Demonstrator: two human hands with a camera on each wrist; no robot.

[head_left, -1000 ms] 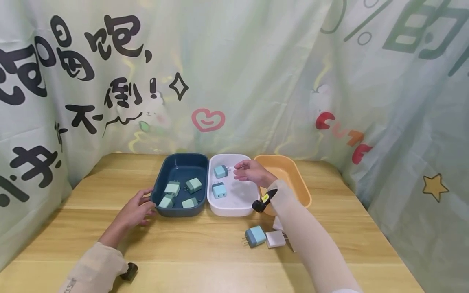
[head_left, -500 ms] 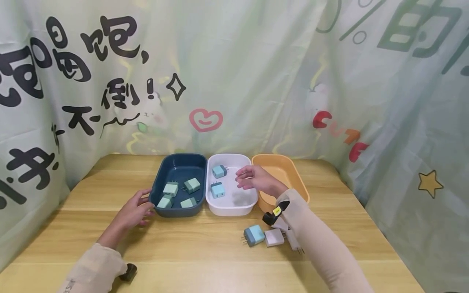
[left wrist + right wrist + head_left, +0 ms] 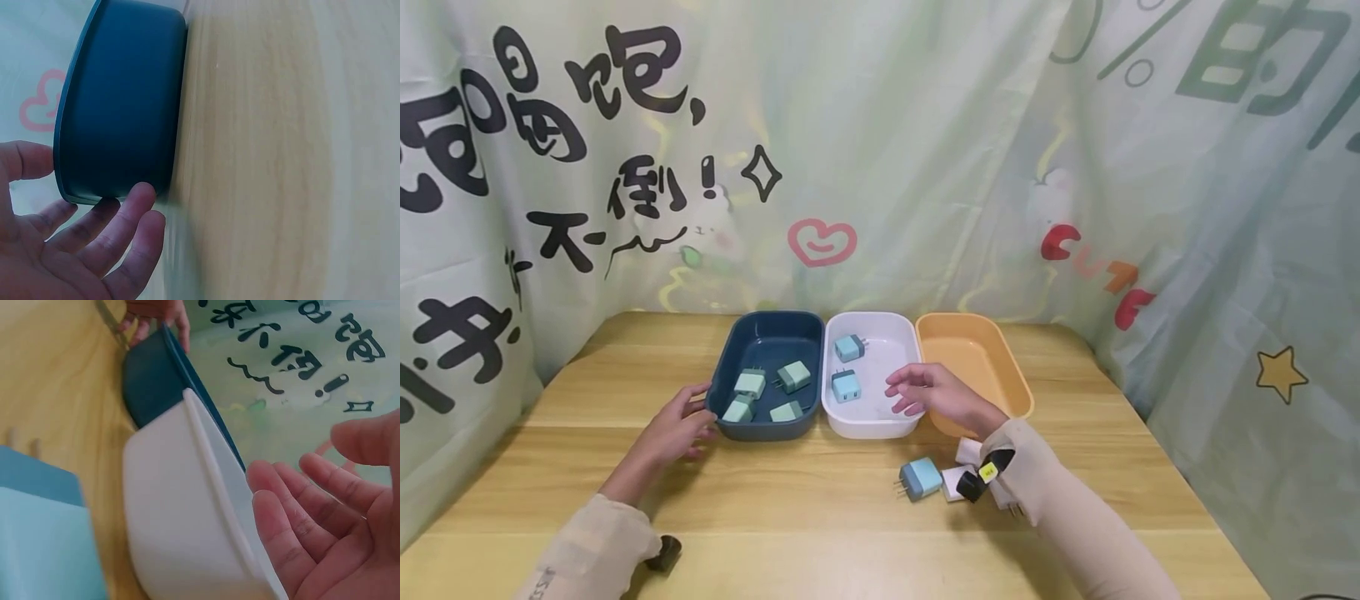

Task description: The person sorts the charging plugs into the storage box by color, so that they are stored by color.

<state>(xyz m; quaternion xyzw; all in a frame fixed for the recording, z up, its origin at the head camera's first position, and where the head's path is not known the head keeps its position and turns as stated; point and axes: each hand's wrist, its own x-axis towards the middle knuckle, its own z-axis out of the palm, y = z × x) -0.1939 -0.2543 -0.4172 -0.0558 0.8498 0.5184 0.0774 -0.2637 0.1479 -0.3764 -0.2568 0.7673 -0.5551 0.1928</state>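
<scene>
My left hand [image 3: 679,427] rests against the left front corner of a dark blue tray [image 3: 771,430], thumb at its rim and fingers along the wall in the left wrist view. Several pale green charger plugs [image 3: 793,377] lie in that tray. Over the right front part of the white tray [image 3: 872,427] hovers my right hand [image 3: 943,392], fingers loosely bent with nothing in them. Two light-blue charger plugs [image 3: 846,386] sit inside the white tray. On the table in front, another light-blue charger plug [image 3: 921,478] lies beside several whitish plugs [image 3: 969,451], partly hidden by my right wrist.
An orange tray [image 3: 1011,375] stands at the right end of the row, its near part behind my right forearm. All three trays stand side by side on the wooden table [image 3: 760,517]. A printed curtain [image 3: 910,167] hangs behind and along both sides.
My right hand has drawn back to the right and toward the front, away from the plugs in the white tray. The left hand stays at the dark blue tray.
</scene>
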